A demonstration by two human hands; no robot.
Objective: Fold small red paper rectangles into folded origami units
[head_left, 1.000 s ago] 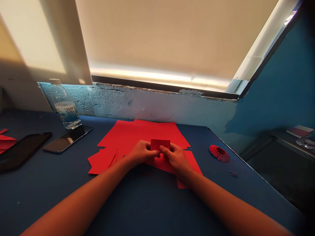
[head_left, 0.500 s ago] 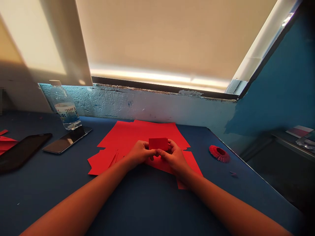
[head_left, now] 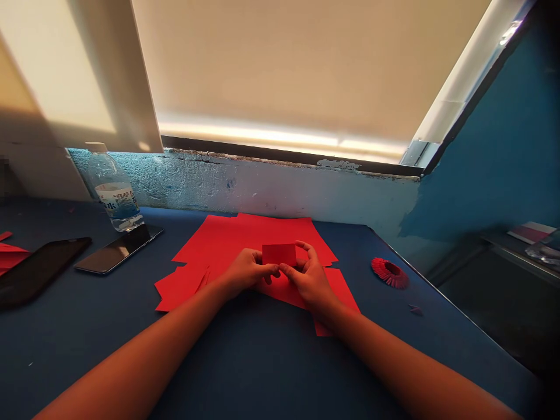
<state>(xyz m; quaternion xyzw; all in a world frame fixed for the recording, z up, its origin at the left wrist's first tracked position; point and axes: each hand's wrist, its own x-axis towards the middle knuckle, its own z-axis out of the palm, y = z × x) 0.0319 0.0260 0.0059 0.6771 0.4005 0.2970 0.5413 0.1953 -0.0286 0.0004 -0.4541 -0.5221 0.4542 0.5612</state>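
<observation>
Small red paper (head_left: 279, 255) pinched between two hands

Nearest me, the forearms (head_left: 144, 344) reach in over the dark blue table (head_left: 249, 367), the right one partly covering a red offcut (head_left: 322, 328). Past the wrists, the left hand (head_left: 245, 270) pinches the paper's lower left side between thumb and curled fingers; the right hand (head_left: 312, 279) grips it low at the other side, its index finger raised near the upper corner. The thumb tips nearly meet at the bottom edge, and the piece stands tilted up, off the table. I'd judge the step in hand to be lining up or folding this piece; whether it is one layer or several, I cannot tell. The next move seems to call for even edges and a steady pinch.

Under and beyond the hands spread larger red sheets (head_left: 249, 236), crowding the spot where the piece could be pressed flat. Cut red pieces (head_left: 179, 286) lie by the left forearm. Well apart to the right sits a fringed red ring (head_left: 389, 273). Off left are a phone (head_left: 120, 251), a larger dark device (head_left: 41, 271) and, behind the phone, an upright bottle (head_left: 117, 195). Farthest back: the blue wall (head_left: 205, 181) and a pale blind (head_left: 306, 76).
</observation>
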